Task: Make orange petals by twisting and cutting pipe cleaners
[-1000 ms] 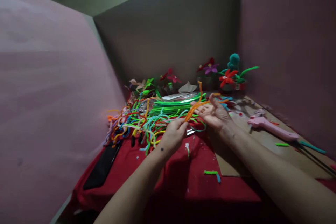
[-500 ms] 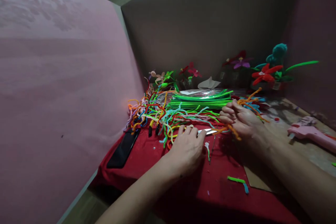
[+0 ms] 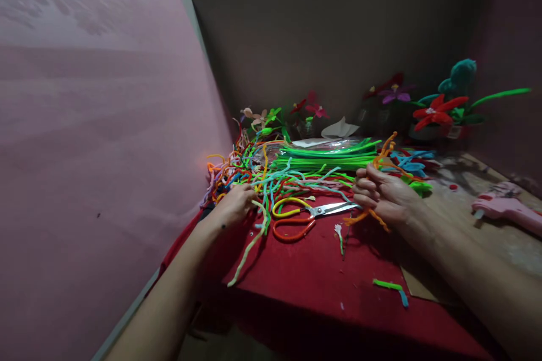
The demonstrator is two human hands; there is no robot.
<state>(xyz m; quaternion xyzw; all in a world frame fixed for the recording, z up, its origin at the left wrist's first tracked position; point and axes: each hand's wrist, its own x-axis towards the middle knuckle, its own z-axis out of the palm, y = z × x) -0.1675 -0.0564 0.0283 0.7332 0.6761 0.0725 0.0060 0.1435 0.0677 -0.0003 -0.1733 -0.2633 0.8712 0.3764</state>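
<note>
My right hand [image 3: 383, 194] is closed on orange pipe cleaners [image 3: 383, 153] that stick up above the fist and hang out below it. At the left edge of the tangled pile of coloured pipe cleaners [image 3: 271, 177], my left hand [image 3: 235, 206] has its fingers curled into the strands; a pale green pipe cleaner [image 3: 248, 248] trails from beside it toward the table's front edge. Scissors with yellow and orange handles [image 3: 302, 215] lie on the red cloth [image 3: 305, 271] between my hands, blades pointing right.
A bundle of straight bright green pipe cleaners [image 3: 326, 157] lies behind the pile. Pipe-cleaner flowers [image 3: 436, 113] stand along the back wall. A pink glue gun [image 3: 506, 208] rests at the right on brown cardboard [image 3: 474, 197]. Short green and blue offcuts [image 3: 389, 286] lie near the front.
My left hand left the scissors and moved left into the pile's edge. The scissors now lie uncovered. My right hand stayed closed on the orange pipe cleaners and rose slightly.
</note>
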